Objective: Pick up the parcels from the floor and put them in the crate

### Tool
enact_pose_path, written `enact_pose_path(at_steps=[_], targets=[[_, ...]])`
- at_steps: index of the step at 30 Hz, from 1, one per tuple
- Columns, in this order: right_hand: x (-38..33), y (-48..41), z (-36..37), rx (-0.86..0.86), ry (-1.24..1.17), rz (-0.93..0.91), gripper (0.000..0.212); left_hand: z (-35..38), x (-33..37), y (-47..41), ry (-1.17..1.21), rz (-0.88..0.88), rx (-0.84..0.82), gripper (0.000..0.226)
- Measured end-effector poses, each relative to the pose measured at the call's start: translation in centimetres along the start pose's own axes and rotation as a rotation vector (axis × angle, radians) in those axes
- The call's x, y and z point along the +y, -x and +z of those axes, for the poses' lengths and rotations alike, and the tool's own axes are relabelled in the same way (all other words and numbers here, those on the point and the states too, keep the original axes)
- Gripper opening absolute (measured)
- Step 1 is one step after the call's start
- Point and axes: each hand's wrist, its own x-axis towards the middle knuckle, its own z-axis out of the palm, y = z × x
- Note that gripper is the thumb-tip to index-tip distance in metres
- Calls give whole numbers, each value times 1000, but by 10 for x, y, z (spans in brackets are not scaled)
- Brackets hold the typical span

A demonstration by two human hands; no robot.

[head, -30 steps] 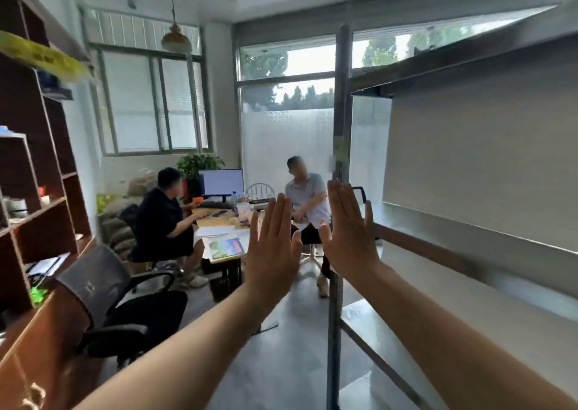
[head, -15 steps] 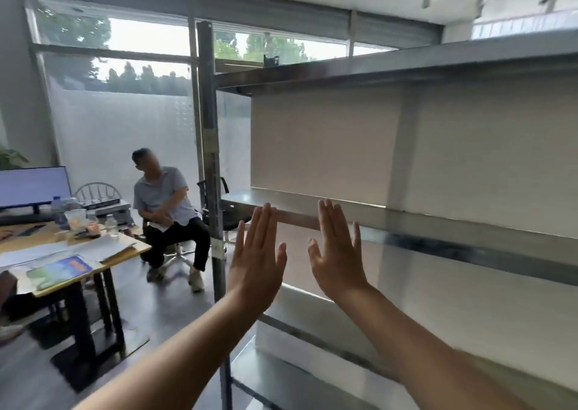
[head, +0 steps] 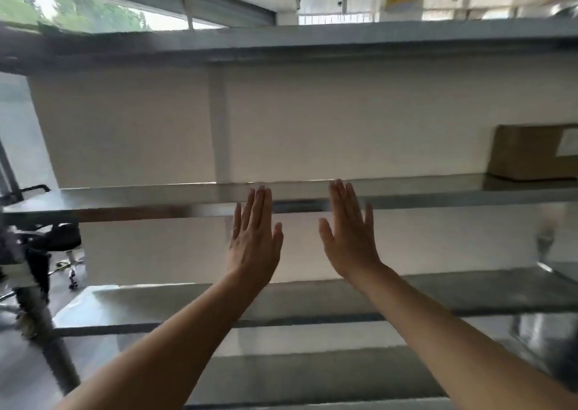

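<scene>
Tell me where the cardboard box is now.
Head view, far right: the box sits on the middle shelf, above and right of the right hand.

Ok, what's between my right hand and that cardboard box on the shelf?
Nothing but bare metal shelf runs from the right hand to the cardboard box, in the head view.

Metal shelf rack (head: 438, 189) w/ white back panel (head: 344, 122) fills view, black office chair (head: 62, 237) at left, window (head: 78, 12) top-left, all blurry.
</scene>
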Motion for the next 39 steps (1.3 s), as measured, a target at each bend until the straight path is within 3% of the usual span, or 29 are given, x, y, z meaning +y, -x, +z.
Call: enact_pose_path(at_steps=[8, 16, 21, 27, 39], targets=[[216, 88, -148, 75, 296, 363, 63, 115, 260, -2, 228, 253, -179, 62], [357, 206, -263, 128, 475, 638, 64, 177, 466, 27, 412, 465, -268, 61], [401, 256, -289, 120, 528, 831, 64, 211, 527, 41, 492, 627, -363, 61], [441, 295, -308, 112, 636, 988, 63, 277, 578, 59, 623, 653, -484, 61], [517, 297, -316, 155, 803, 1345, 64, 401, 651, 21, 807, 889, -613, 62]])
